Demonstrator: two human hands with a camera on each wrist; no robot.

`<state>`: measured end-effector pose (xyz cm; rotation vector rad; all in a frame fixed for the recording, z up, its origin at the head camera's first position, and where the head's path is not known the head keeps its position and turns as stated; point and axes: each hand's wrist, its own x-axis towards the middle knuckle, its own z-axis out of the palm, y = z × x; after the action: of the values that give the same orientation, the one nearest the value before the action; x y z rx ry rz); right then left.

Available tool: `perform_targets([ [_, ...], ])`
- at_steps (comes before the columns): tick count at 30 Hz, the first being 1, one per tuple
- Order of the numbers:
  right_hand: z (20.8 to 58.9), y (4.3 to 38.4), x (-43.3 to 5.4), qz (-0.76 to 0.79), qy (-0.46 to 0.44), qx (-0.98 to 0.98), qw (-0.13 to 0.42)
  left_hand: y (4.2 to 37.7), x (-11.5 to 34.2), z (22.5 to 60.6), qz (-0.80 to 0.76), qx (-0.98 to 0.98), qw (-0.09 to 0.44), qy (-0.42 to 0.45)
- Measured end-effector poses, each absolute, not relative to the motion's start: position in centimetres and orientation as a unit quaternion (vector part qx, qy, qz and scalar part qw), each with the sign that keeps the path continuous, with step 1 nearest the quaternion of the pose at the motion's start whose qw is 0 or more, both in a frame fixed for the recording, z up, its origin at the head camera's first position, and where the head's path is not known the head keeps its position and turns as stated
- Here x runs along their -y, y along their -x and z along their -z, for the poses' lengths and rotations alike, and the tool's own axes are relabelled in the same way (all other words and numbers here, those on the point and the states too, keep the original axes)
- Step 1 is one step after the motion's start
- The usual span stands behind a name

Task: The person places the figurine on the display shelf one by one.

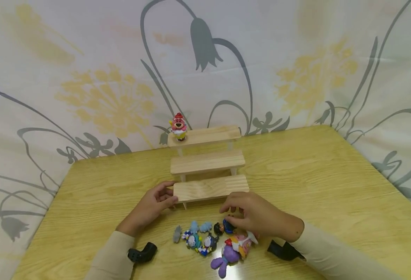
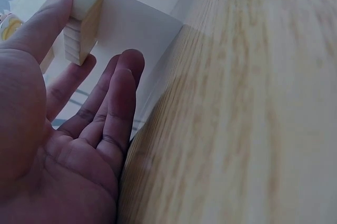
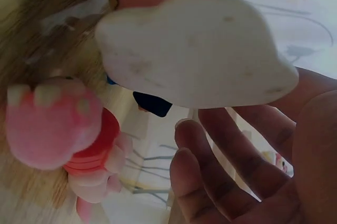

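A three-tier wooden display stand is at mid-table, with a pink bear figurine on the left of its top shelf. My left hand grips the left end of the lowest shelf, thumb at its front corner and fingers behind. In the left wrist view, the plank's end lies between thumb and index finger. My right hand is over the small toys, fingers loosely bent and holding nothing, beside a blue figurine. Close in the right wrist view are a figurine's white base and a pink figurine.
In front of the stand lie a purple rabbit-eared toy, a dark-haired figurine, a grey toy, pale blue toys and penguin-like figures. A flower-patterned cloth hangs behind the wooden table.
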<state>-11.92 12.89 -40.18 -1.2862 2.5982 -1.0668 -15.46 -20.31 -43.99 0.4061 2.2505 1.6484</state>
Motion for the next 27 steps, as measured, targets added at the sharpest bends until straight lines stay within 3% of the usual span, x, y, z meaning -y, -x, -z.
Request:
perform_targets([
  [27,41.3,12.1,-12.5,0.300,0.409,-0.852,0.130,15.4,20.4,44.4,-0.572,-0.793,0.158,-0.138],
])
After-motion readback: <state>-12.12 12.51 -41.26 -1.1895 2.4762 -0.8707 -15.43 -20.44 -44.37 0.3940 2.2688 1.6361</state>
